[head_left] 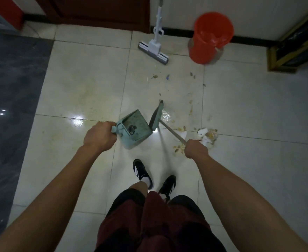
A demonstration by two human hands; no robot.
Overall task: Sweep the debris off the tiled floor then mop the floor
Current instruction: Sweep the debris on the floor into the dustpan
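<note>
My left hand grips the handle of a pale green dustpan that sits on the cream tiled floor ahead of my feet. My right hand holds the metal shaft of a green broom, whose head rests on the floor just right of the dustpan's mouth. Debris of paper scraps and yellowish bits lies to the right of the broom. More small bits are scattered farther ahead. A white sponge mop leans against the far wall.
An orange bucket stands by the far wall, right of the mop. A dark wooden door is behind. A dark glossy floor strip runs along the left. A gold-framed dark object stands at far right.
</note>
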